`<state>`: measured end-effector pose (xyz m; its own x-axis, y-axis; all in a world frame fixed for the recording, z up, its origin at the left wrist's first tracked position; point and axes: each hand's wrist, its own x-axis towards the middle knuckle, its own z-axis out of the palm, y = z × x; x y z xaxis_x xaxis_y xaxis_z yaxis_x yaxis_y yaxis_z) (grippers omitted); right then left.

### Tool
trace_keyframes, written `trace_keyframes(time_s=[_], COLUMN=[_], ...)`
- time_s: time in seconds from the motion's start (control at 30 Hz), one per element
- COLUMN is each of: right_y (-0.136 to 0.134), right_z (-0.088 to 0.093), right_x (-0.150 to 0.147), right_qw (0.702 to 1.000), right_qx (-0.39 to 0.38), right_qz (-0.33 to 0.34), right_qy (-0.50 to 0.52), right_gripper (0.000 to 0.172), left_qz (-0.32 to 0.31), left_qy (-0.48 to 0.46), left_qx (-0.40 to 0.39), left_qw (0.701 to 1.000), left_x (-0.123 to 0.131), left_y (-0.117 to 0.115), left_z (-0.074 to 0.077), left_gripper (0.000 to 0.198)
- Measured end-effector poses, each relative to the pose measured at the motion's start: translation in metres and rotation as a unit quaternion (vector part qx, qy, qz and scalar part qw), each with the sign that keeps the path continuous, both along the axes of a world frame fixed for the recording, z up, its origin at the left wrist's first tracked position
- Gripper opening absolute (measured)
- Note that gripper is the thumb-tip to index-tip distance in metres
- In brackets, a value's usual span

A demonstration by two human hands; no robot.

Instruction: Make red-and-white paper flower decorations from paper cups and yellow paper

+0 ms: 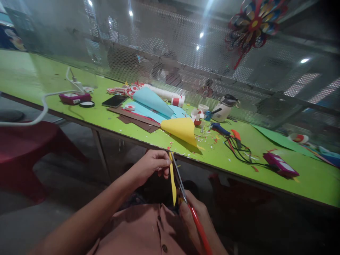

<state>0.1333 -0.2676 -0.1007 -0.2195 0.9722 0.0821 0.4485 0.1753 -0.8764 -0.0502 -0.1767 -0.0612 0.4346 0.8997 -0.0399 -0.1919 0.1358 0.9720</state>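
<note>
My left hand (156, 163) pinches the upper end of a narrow yellow paper strip (173, 184), which hangs down in front of the table edge. In my right hand (195, 216) is a pair of scissors (196, 219) with red handles, its metal blades pointing up along the strip's right side. Whether the blades touch the paper I cannot tell. Just beyond my hands, a curled sheet of yellow paper (182, 129) lies on the green table (148, 141), beside light blue sheets (152, 101) and brown sheets (138, 122).
A phone (114, 101), a tape roll (130, 107) and a magenta power strip (75, 98) lie on the left. To the right are a glue gun (220, 129), black cable, another magenta power strip (281, 164) and green paper (284, 140). Paper scraps litter the middle.
</note>
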Motion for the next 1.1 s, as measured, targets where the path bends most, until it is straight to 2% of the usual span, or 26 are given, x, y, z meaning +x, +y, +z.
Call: trace_keyframes(time_s=[0.3,0.67,0.83,1.1], right_y=[-0.0015,-0.0012,-0.0027,-0.0038], right_z=[0.0047,0.0022,-0.0002,-0.0009], right_x=[-0.0031,-0.0022,-0.0061,-0.0074], right_qw=[0.999,1.0,1.0,0.999], right_qx=[0.031,0.004,0.007,0.0], right_qz=[-0.008,0.011,-0.03,-0.036], right_qy=[-0.026,-0.026,0.003,-0.003], right_gripper=[0.044,0.044,0.044,0.045], left_qz=[0.004,0.009,0.014,0.014], left_qy=[0.01,0.013,0.021,0.024], left_qx=[0.011,0.021,0.02,0.016], left_qw=[1.0,1.0,0.999,0.999], left_x=[-0.0002,0.0005,0.0008,0.0012], left_y=[-0.0008,-0.0018,-0.0026,-0.002], left_z=[-0.0003,0.0006,0.0017,0.0005], left_gripper=[0.02,0.02,0.02,0.019])
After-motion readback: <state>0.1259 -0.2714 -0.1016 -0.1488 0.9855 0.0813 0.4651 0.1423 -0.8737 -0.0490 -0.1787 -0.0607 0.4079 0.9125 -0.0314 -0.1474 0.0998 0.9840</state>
